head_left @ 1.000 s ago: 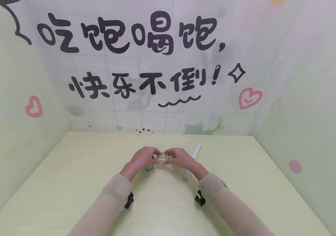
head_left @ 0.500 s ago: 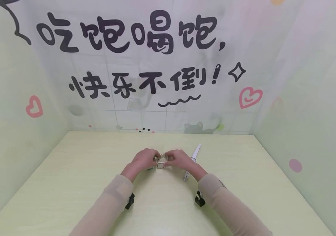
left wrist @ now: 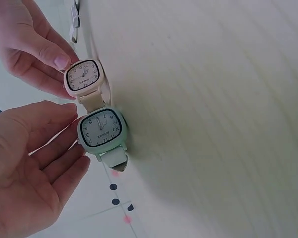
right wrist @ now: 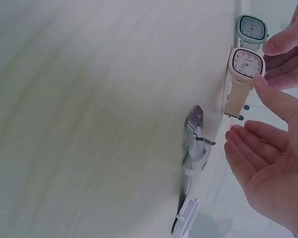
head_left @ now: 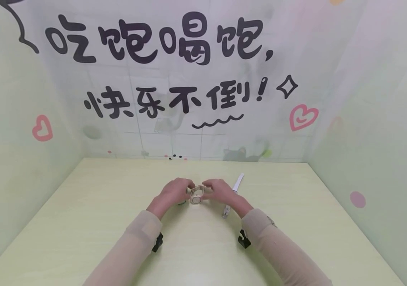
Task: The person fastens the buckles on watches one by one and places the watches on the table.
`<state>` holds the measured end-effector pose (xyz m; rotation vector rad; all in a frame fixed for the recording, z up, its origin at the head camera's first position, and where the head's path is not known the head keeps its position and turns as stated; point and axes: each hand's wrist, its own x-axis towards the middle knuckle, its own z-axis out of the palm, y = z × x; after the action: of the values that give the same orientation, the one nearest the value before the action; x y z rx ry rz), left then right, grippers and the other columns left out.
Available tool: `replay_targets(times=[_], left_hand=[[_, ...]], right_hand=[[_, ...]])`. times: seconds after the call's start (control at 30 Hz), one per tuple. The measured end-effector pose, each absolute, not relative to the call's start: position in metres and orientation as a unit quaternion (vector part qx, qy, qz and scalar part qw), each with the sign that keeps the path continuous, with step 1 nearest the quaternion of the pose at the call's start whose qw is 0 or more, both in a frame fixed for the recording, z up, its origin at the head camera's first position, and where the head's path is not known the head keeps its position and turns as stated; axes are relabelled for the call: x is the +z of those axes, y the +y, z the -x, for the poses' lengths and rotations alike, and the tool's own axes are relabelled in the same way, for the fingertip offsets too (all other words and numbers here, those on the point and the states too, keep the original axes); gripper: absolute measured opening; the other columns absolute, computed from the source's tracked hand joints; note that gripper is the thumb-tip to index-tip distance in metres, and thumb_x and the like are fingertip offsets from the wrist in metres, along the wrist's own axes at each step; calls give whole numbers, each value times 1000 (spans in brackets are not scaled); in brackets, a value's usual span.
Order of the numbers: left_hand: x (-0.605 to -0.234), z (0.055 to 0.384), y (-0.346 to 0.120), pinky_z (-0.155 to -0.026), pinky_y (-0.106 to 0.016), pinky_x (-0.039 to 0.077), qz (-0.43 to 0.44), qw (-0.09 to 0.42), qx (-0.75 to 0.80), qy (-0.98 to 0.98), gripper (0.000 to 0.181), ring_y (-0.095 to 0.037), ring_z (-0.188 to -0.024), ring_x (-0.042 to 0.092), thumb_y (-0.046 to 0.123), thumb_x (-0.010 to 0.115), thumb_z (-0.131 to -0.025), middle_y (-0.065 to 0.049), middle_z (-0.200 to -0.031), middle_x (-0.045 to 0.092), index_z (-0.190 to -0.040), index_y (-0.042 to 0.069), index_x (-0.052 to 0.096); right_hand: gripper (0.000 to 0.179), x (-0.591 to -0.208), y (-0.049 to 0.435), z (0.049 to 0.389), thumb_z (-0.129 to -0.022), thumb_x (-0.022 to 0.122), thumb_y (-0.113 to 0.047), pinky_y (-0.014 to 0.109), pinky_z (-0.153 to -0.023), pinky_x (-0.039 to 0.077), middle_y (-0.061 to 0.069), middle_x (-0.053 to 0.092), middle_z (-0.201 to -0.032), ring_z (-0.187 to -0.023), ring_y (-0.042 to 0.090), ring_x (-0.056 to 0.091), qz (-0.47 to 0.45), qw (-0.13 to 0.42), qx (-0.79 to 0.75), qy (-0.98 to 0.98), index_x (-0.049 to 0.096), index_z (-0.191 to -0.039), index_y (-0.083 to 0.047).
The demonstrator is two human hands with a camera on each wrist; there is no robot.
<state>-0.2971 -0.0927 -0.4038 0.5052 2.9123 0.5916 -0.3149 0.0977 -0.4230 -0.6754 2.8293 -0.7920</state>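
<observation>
A beige watch (head_left: 196, 199) with a squarish case stands on the table between the two hands, its strap rising in a loop behind the dial. Beside it stands a mint-green watch (left wrist: 102, 130), mostly hidden by the left hand in the head view. My left hand (head_left: 175, 191) is around the back of the green watch, fingers relaxed and its fingertips close to the case. On the other side, my right hand (right wrist: 268, 163) has its thumb tip at the edge of the beige case. Its other fingers are extended, apart from the strap.
A white watch (head_left: 238, 183) lies stretched out to the right, partly under the right wrist; its metal buckle (right wrist: 193, 121) shows in the right wrist view. The pale wooden table (head_left: 200, 246) meets a printed backdrop (head_left: 203, 147) behind the hands.
The beige watch has shifted slightly right and toward me. The right hand's fingers have eased away from its strap. Less of the green watch shows past the left hand.
</observation>
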Motion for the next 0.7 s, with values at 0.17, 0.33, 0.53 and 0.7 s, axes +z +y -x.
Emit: replay_targets(times=[0.17, 0.33, 0.53, 0.7], left_hand=[[-402, 296, -90, -94, -44, 55, -167, 62, 197, 964, 29, -27, -111, 66, 12, 71, -91, -7, -122, 71, -119, 9, 70], [-402, 296, -87, -94, -44, 55, -164, 59, 191, 966, 30, -26, -113, 66, 14, 72, -91, -5, -122, 71, -120, 11, 69], [-397, 292, -83, -94, -44, 54, -165, 57, 190, 966, 31, -26, -113, 65, 14, 72, -90, -4, -123, 71, -121, 12, 69], [-395, 290, -79, -93, -43, 55, -181, 53, 186, 964, 32, -25, -113, 66, 13, 72, -89, -5, -124, 70, -121, 12, 68]], right_hand=[[56, -417, 103, 312, -88, 76, -26, 46, -105, 50, 17, 62, -136, -126, 34, 60, 225, 57, -269, 935, 58, -135, 0], [55, -414, 107, 311, -89, 75, -25, 46, -105, 50, 17, 62, -137, -125, 34, 60, 221, 55, -276, 934, 58, -135, 1], [53, -413, 114, 311, -89, 74, -22, 46, -105, 50, 18, 62, -136, -125, 35, 60, 221, 47, -283, 932, 59, -133, 2], [51, -410, 122, 312, -89, 74, -21, 47, -104, 51, 20, 64, -134, -123, 36, 61, 222, 36, -273, 935, 59, -132, 3]])
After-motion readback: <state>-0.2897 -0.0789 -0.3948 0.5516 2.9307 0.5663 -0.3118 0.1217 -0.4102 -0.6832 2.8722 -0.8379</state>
